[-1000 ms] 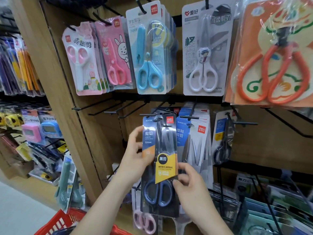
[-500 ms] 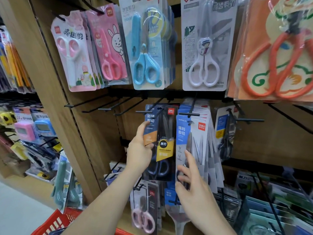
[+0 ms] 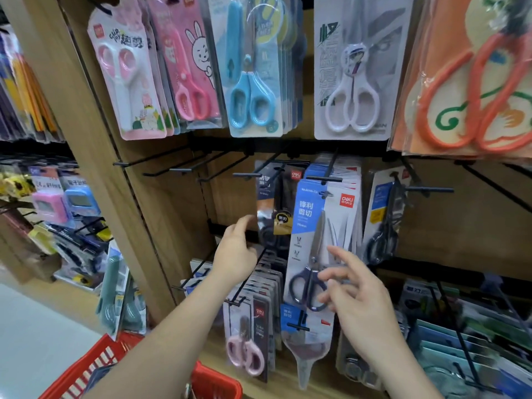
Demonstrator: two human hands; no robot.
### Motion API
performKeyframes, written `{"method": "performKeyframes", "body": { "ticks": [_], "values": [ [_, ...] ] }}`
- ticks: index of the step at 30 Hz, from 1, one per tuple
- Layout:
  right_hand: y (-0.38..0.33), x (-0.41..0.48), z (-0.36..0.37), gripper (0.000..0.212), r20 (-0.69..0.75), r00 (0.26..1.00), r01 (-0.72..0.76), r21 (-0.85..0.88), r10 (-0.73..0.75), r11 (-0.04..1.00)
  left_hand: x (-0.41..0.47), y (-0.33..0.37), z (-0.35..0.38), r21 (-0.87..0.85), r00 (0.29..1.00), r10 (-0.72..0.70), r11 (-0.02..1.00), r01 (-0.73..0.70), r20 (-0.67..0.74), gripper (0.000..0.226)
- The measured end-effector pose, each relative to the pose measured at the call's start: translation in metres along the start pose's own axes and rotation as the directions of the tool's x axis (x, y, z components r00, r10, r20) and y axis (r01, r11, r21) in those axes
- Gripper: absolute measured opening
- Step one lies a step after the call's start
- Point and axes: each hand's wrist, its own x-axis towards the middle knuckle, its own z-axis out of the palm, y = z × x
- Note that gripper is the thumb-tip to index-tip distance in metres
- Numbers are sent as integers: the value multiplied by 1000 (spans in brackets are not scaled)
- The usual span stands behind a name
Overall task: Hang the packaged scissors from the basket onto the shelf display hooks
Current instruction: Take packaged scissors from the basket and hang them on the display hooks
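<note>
Black-handled scissors pack (image 3: 275,208) hangs on its display hook (image 3: 247,175), left hand (image 3: 236,254) and right hand (image 3: 358,300) both loose-fingered and empty beside it; red basket (image 3: 95,367) possibly holds more, too blurred.

Bright even indoor light, glare on plastic packaging (image 3: 267,217), motion blur throughout, wide-angle bending at edges

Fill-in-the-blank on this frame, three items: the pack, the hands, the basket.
The dark scissors pack hangs from a display ____.
The left hand and the right hand both hold ____.
The basket below the left arm is coloured ____.
Missing: hook; nothing; red.
</note>
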Motion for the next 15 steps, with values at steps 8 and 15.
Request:
{"method": "performKeyframes", "body": {
  "ticks": [8, 15],
  "values": [
    [2, -22, 35, 30, 163, 983, 87, -8, -85, 996, -99, -55, -34, -128, 997, -73, 989, 74, 11, 43],
    [17, -54, 126, 30, 544, 839, 38, -110, 28, 993, -192, -139, -88, -195, 922, -386, 903, 382, 23, 36]
  ]
}}
